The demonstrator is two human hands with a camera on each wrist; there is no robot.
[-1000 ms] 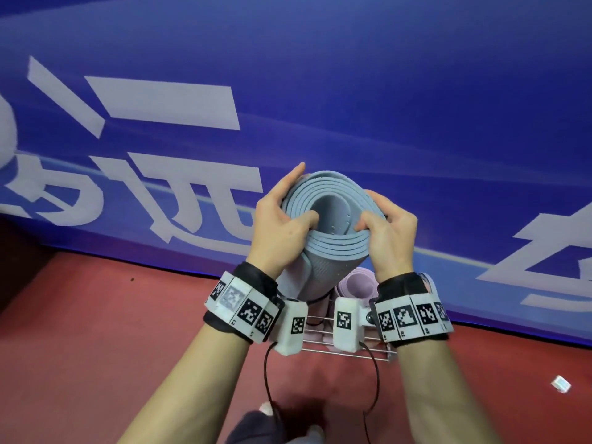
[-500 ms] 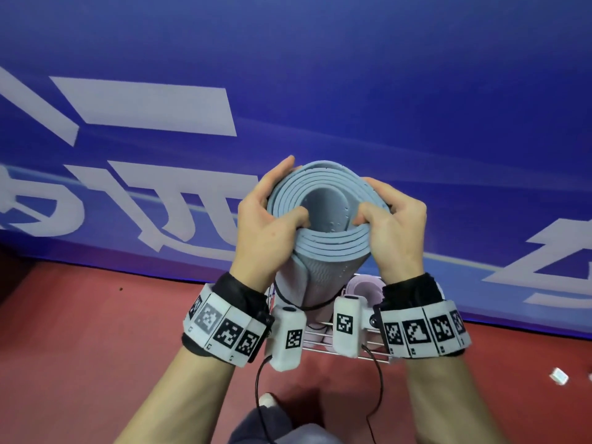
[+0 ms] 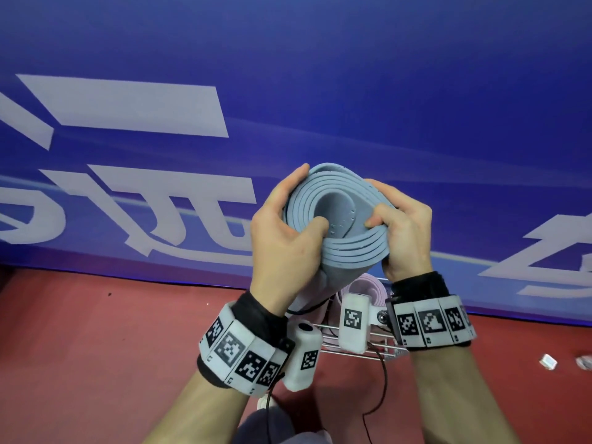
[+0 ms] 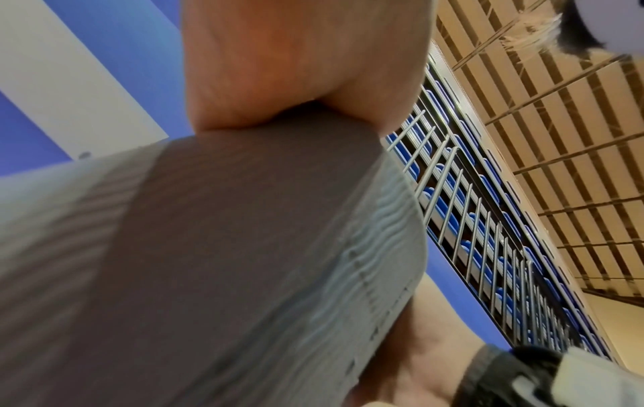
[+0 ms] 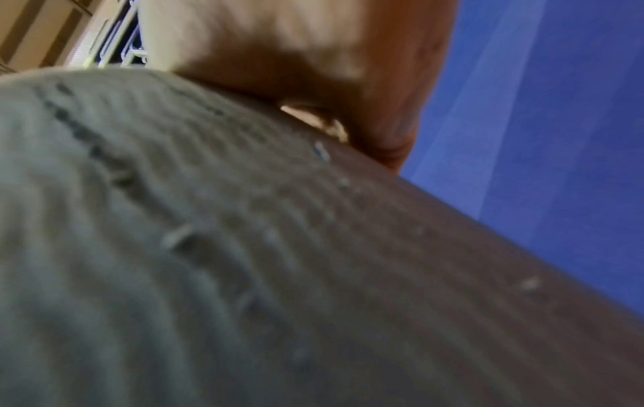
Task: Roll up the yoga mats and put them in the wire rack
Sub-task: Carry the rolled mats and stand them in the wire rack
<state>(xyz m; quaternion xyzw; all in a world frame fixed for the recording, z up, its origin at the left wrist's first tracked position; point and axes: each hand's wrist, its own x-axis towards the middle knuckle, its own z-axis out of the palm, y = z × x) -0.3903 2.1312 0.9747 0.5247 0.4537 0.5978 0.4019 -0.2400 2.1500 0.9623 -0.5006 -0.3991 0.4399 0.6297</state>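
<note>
Above the wire rack [image 3: 355, 347], the rolled grey mat [image 3: 339, 225] was held upright, long axis pointing down, its top end gripped by left hand [image 3: 282, 232] and right hand [image 3: 403, 232], fingers curled around it.

wire rack [image 3: 358, 347]: mostly hidden behind wrists | pink mat [image 3: 368, 288]: partly hidden | right wrist view: blurred

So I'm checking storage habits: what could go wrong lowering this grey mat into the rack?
The grey mat is gripped only at its top end by the left hand and right hand, so its coils may loosen. The pink mat already in the wire rack could block it.
</note>
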